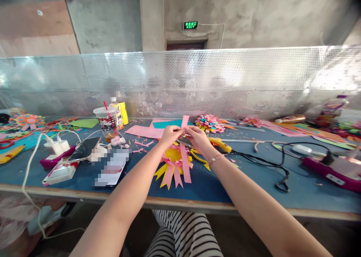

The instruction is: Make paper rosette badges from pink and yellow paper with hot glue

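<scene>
My left hand and my right hand meet over the middle of the table, fingertips pinched together on a strip of pink paper. The strip's short upper end sticks up past my fingers, and its long lower part hangs in front of a paper rosette. That rosette has a yellow centre, a folded pink rim and notched pink and yellow tails. A dark flat object, partly hidden, lies under my hands. Just beyond my right hand rests a yellow glue gun with a black cord.
To the left are a plastic cup with a red straw, a phone and a purple power strip. Pink paper sheets and a multicoloured paper flower lie behind. Black cables and another purple power strip occupy the right.
</scene>
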`<state>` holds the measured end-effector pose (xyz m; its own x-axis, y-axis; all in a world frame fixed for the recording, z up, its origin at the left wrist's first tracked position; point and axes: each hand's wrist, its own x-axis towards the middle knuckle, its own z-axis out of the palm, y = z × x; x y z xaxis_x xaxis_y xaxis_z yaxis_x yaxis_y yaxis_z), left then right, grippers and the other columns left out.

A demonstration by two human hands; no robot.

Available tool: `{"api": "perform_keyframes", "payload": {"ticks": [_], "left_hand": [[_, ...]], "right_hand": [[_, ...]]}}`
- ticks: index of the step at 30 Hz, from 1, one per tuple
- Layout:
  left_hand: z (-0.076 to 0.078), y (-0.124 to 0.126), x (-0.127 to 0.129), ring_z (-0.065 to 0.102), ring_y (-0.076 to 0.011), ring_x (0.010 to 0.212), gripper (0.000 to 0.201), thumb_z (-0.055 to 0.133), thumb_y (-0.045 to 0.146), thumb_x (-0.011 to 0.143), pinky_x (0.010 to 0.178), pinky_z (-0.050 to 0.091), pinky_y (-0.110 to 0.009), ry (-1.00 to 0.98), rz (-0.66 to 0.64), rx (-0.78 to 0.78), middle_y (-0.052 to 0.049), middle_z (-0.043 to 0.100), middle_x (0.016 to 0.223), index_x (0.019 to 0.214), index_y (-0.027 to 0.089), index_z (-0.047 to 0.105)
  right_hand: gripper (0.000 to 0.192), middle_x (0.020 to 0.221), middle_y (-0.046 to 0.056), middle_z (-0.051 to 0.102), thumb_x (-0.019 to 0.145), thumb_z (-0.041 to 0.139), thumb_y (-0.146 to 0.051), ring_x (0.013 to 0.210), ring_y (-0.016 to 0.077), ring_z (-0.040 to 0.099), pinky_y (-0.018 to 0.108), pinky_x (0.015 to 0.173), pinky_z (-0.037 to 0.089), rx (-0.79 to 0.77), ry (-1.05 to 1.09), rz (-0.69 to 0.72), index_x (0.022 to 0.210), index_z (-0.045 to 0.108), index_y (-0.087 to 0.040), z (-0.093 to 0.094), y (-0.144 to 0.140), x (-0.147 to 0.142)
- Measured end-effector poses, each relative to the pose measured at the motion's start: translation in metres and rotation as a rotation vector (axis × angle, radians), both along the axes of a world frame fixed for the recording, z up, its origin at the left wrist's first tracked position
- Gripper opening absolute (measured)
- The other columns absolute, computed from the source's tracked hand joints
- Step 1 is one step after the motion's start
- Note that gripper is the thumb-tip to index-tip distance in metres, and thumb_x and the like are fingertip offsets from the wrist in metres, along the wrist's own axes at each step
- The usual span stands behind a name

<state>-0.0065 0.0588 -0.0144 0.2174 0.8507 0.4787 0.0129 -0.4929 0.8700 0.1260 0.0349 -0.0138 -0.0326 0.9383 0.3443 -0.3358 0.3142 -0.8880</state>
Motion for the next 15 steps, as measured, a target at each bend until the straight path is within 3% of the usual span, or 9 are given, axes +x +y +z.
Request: {"api": "perform_keyframes", "payload": {"ticks": [9, 15], "left_hand": [[-0.0063, 0.0031, 0.0018, 0.058, -0.0137, 0.061, 0.034, 0.071, 0.047, 0.062, 0.061, 0.048, -0.026, 0.031, -0.049, 0.012, 0.000, 0.058, 0.061, 0.062, 0.015, 0.059], [0.0000, -0.0005, 0.0010, 0.058, -0.0132, 0.067, 0.027, 0.069, 0.039, 0.066, 0.065, 0.046, -0.025, 0.013, 0.140, 0.098, -0.002, 0.062, 0.068, 0.064, 0.016, 0.055]], "right_hand": [[0.033, 0.067, -0.003, 0.058, 0.055, 0.078, -0.042, 0.064, 0.0100, 0.056, 0.025, 0.065, 0.045, 0.015, -0.070, -0.050, 0.069, 0.060, -0.018, -0.0056, 0.0047, 0.0010], [0.029, 0.068, -0.002, 0.059, 0.058, 0.074, -0.042, 0.064, 0.0096, 0.053, 0.023, 0.061, 0.040, 0.055, -0.175, -0.142, 0.069, 0.060, -0.018, -0.0063, 0.0075, 0.0039]]}}
